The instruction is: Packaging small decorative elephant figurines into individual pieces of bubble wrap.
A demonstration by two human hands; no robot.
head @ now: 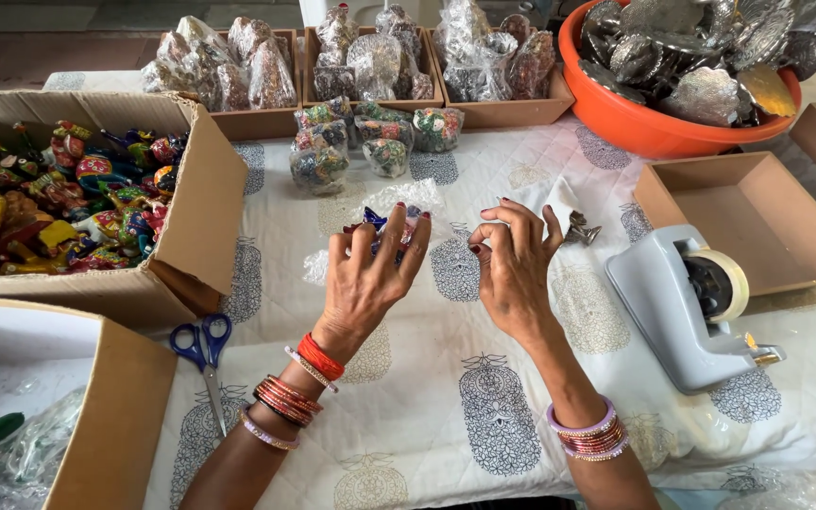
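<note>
A person is sitting at a table (484, 312) covered in a white printed cloth, and the work in hand is looking like a wrapping step: a small painted figure is being closed into clear film. Along the far edge three brown trays (370, 94) are standing full of wrapped pieces, and an orange tub (635, 123) of silver plates is sitting at the far right corner. A cardboard box (191, 217) of bright painted figures is lying open at the left edge, with a second box (96, 406) at the near left corner. An empty tray (757, 227) is resting at the right edge, and just in front of it a grey tape dispenser (672, 312) is waiting. Blue scissors (202, 354) are lying between the near box and the left forearm. Near the middle, the left hand (365, 279) is curling its fingers around the figure in film (391, 227), gripping it fairly closed, the fingertips pinching the plastic. The right hand (512, 269) is hovering just beside it, thumb and forefinger nearly meeting; whether they are pinching an edge of film cannot be told. A small silver piece (580, 229) is lying just beyond it. Judging by this, the next move is calling for gathering the loose film tight and taking tape from the dispenser.
</note>
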